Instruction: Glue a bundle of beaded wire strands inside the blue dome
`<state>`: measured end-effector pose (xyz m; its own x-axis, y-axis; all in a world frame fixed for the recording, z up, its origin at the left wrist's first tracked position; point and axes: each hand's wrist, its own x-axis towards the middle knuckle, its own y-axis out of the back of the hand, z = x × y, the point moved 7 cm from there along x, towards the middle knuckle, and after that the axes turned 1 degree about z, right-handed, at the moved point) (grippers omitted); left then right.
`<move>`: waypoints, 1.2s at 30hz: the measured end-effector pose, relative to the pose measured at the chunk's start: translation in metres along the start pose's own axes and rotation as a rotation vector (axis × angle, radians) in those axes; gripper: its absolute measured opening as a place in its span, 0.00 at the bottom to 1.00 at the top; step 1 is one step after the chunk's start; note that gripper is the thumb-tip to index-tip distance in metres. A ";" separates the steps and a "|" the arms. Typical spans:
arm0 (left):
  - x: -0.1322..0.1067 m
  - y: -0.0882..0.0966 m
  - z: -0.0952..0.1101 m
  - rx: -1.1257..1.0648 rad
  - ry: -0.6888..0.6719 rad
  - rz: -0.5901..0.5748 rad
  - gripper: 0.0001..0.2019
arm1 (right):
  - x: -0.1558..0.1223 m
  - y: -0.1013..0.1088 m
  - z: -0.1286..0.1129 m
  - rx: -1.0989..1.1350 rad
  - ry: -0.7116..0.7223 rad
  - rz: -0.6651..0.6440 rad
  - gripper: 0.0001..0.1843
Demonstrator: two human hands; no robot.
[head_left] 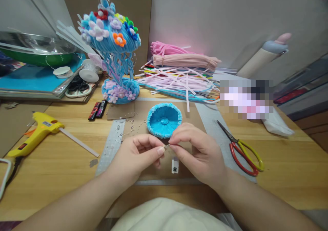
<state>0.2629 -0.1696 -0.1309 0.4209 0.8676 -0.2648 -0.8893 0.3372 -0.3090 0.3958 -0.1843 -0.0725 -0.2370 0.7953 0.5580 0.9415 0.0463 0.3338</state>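
My left hand (139, 155) and my right hand (201, 152) meet above a brown cardboard sheet (196, 118). Thumb and forefinger of each are pinched on a tiny shiny piece (166, 146) between them, too small to name. Just beyond the fingertips sits a blue fuzzy-rimmed bowl shape (164, 121), its hollow facing me, partly behind my right hand. A small white tag (175, 166) with a dark mark lies below my hands. Clear beads (123, 126) are scattered to the left of the blue piece.
At left lies a yellow glue gun (38, 132) with a glue stick. Red-and-yellow-handled scissors (243, 152) rest at right. Behind stand a blue flower-covered pipe-cleaner jellyfish (112, 36) and bundled pipe cleaners (184, 62). A wire spool (89, 70) sits near black-and-white scissors (78, 87).
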 end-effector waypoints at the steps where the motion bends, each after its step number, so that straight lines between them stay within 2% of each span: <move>1: 0.001 -0.001 -0.002 -0.051 0.035 -0.021 0.05 | 0.001 0.001 -0.002 -0.028 0.029 -0.002 0.07; 7: 0.001 -0.008 -0.009 -0.199 0.164 -0.089 0.08 | 0.003 0.000 -0.004 -0.096 0.050 -0.012 0.07; 14: 0.002 -0.005 -0.008 -0.083 0.125 -0.043 0.09 | 0.003 -0.001 -0.003 -0.146 0.012 -0.037 0.07; 18: 0.001 -0.001 -0.002 0.078 0.042 0.030 0.06 | 0.002 -0.002 -0.004 -0.199 -0.012 -0.076 0.08; 21: -0.002 0.001 0.007 0.246 -0.078 0.113 0.04 | 0.001 -0.004 -0.004 -0.257 -0.025 -0.097 0.08; 25: -0.008 0.000 0.015 0.490 -0.253 0.162 0.03 | -0.002 -0.006 -0.009 -0.391 0.054 -0.070 0.08; 28: -0.010 -0.001 0.014 0.547 -0.288 0.159 0.04 | -0.005 -0.008 -0.011 -0.468 0.119 -0.034 0.09; 33: -0.007 -0.001 0.013 0.434 -0.216 0.161 0.03 | -0.007 -0.010 -0.013 -0.488 0.151 0.009 0.10; 36: -0.002 -0.001 0.009 0.276 -0.091 0.131 0.04 | -0.005 -0.007 -0.006 -0.326 0.030 0.007 0.08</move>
<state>0.2618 -0.1688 -0.1221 0.2931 0.9351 -0.1993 -0.9550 0.2961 -0.0151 0.3885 -0.1927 -0.0731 -0.2422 0.7769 0.5812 0.8178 -0.1589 0.5532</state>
